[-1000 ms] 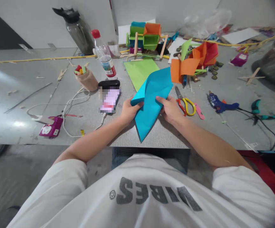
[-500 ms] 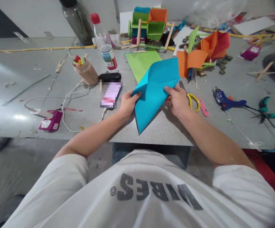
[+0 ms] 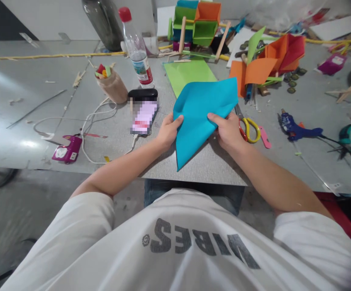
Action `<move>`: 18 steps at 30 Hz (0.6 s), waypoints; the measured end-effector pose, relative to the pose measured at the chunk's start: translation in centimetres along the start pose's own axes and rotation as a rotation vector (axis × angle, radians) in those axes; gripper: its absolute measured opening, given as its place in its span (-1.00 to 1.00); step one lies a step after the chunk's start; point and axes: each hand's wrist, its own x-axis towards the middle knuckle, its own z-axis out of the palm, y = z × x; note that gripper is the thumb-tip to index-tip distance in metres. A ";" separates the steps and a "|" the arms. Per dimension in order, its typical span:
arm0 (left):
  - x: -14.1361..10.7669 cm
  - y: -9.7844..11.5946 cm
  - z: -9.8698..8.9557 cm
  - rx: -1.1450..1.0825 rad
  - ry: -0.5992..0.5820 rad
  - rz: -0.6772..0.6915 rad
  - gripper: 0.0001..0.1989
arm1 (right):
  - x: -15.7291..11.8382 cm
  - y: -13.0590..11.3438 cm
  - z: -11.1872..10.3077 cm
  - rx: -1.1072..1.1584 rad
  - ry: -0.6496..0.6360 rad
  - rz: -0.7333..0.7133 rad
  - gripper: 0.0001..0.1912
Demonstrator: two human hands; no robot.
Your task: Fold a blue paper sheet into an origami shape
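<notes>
Pale wall (image 3: 51, 18) rises behind the back edge of a grey worktop (image 3: 42, 74). From the head view, the blue sheet (image 3: 198, 105) is in both hands by the middle of the front edge, one pointed corner aimed at that edge; whether the point touches the worktop cannot be told. A second ago its left side curled over into a flap beside the left thumb; now that curl has opened out, and the sheet shows one broad, gently bent face. Its far right corner reaches toward the orange paper (image 3: 258, 70), and it covers the near part of the green sheet (image 3: 190, 72).

The left hand (image 3: 168, 130) grips the left margin, thumb on top and fingers underneath, the forearm slanting in over the front edge. The right hand (image 3: 228, 130) pinches the opposite margin, thumb pointing inward across the paper, its fingers mostly hidden below. Scissors (image 3: 248, 130) lie just beside the right hand, which partly covers them. Left of the left hand, nearer the worktop's left end, lies a phone (image 3: 145, 118).
</notes>
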 end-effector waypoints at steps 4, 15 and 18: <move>-0.1 -0.1 0.0 0.044 -0.038 0.050 -0.39 | -0.3 0.3 0.3 -0.009 0.009 -0.020 -0.33; -0.1 -0.4 0.4 0.143 0.089 0.085 -0.39 | -1.5 0.0 1.5 0.025 -0.032 -0.040 -0.29; 0.0 -0.3 1.3 0.068 0.236 0.147 -0.48 | -3.6 -0.3 3.2 0.091 -0.120 0.053 -0.21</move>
